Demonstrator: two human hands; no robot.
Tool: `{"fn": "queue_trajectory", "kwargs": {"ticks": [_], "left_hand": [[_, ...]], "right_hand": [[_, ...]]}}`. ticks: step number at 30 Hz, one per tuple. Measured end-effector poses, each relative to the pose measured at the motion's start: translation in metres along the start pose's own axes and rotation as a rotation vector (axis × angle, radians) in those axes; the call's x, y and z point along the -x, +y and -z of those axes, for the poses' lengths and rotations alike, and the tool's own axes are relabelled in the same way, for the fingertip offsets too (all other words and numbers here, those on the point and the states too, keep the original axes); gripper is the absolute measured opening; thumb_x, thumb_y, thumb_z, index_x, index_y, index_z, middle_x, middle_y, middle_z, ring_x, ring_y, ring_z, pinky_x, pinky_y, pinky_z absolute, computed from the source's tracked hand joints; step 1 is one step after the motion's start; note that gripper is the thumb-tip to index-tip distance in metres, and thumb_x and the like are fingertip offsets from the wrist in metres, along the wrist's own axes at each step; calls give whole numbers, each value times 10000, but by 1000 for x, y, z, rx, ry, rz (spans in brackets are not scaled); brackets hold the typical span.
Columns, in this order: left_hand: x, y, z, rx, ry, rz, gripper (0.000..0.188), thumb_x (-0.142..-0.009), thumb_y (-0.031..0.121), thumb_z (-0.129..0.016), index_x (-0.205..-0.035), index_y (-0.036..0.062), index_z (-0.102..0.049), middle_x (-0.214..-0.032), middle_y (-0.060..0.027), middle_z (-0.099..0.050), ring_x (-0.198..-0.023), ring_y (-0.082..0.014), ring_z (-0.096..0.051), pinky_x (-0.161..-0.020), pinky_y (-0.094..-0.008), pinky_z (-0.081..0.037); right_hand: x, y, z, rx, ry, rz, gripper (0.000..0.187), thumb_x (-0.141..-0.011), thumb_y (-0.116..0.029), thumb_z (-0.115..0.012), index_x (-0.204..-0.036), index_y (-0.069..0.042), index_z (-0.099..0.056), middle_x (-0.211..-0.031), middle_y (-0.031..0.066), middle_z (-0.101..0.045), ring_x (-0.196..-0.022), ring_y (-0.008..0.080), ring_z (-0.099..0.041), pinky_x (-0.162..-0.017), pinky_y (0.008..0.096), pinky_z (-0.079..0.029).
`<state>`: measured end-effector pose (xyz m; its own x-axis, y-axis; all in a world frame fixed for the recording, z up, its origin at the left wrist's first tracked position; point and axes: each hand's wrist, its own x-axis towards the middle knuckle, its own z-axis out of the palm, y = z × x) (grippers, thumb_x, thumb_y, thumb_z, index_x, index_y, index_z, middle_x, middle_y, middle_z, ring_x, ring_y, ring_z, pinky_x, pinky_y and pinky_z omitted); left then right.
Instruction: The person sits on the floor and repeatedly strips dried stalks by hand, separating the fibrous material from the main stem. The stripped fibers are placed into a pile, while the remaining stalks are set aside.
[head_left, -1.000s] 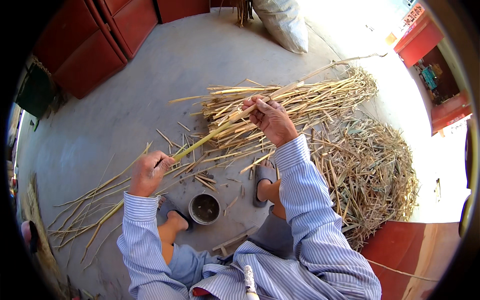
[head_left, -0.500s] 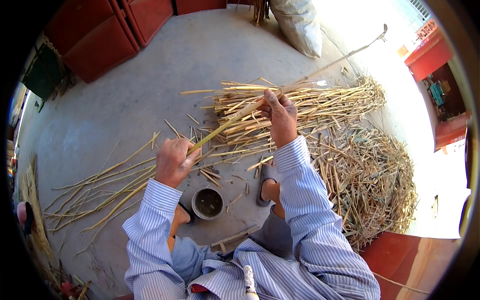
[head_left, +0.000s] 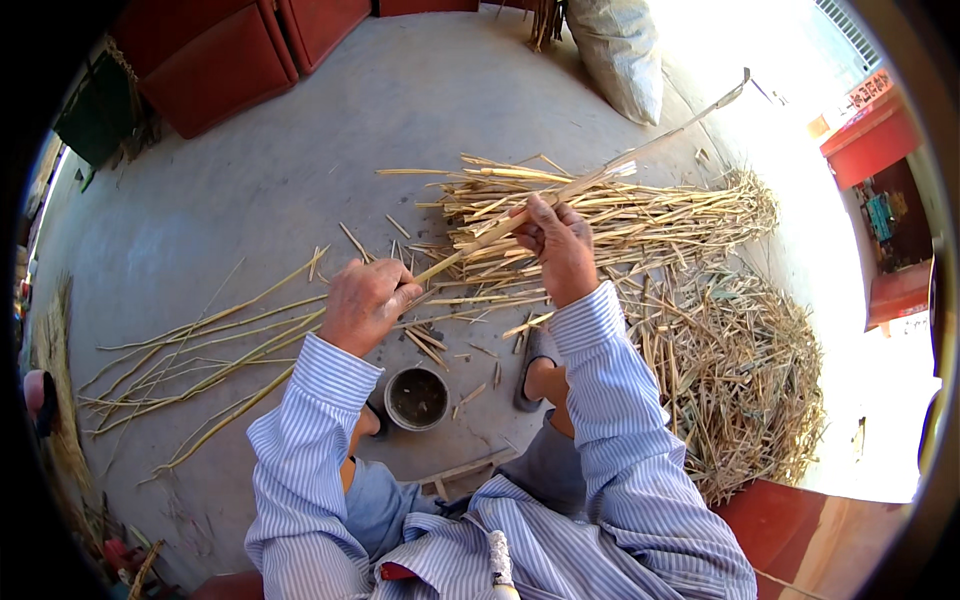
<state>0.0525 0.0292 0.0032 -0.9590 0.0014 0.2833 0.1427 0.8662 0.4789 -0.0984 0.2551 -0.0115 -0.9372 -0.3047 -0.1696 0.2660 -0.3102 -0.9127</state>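
Observation:
A long, dry, straw-coloured stalk [head_left: 485, 240] slants across both my hands, its thin far end reaching up to the right. My left hand [head_left: 368, 302] is closed round its lower end. Higher up, my right hand [head_left: 560, 245] pinches the stalk between thumb and fingers. Below it on the floor lies a thick bundle of cut stalks [head_left: 660, 212], partly covered by my right hand. Several long thin stalks [head_left: 228, 416] fan out to the left of my left hand.
A heap of dry leaves and husks [head_left: 740, 385] lies right of my feet. Between my feet stands a bowl [head_left: 417, 428] of murky water. Short stalk pieces [head_left: 427, 350] litter the floor. Farther off are red furniture [head_left: 215, 85] and a pale sack [head_left: 620, 60].
My left hand has moved slightly right and up, nearer my right hand, and less stalk shows between them. The view has shifted a little.

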Motion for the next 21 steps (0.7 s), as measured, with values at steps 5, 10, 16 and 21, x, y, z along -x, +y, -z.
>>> {"fn": "queue_trajectory", "kwargs": {"ticks": [5,10,16,21], "left_hand": [[11,-15,13,46,-116,73,146,-786,175,-713,-776,54,-632,-728,-98,-646,-669,-294,-582,-634,-400,-408],[7,-20,9,90,-101,72,154,-793,195,-704,-767,67,-621,-735,-87,-653,-670,-314,-589,-644,-413,-396],[5,-24,4,72,-81,98,170,-772,194,-720,-756,64,-613,-737,-91,-655,-680,-329,-599,-653,-428,-436],[9,-19,-5,-40,-30,56,186,-741,164,-740,-736,53,-591,-709,-109,-626,-667,-322,-587,-603,-425,-422]], "right_hand": [[-31,-33,63,-130,128,108,206,-953,-216,-625,-984,-13,-611,-881,90,-701,-729,112,-665,-624,197,-572],[-6,-19,17,-243,-234,-62,295,-970,-187,-590,-1168,24,-532,-1112,145,-665,-1018,210,-666,-828,283,-577],[4,11,-14,31,-270,21,262,-955,-194,-618,-1149,-27,-563,-1072,125,-685,-996,185,-672,-828,284,-565],[6,19,-18,72,-95,42,181,-936,-186,-650,-1015,-30,-603,-908,89,-712,-831,153,-698,-732,262,-575]]}}
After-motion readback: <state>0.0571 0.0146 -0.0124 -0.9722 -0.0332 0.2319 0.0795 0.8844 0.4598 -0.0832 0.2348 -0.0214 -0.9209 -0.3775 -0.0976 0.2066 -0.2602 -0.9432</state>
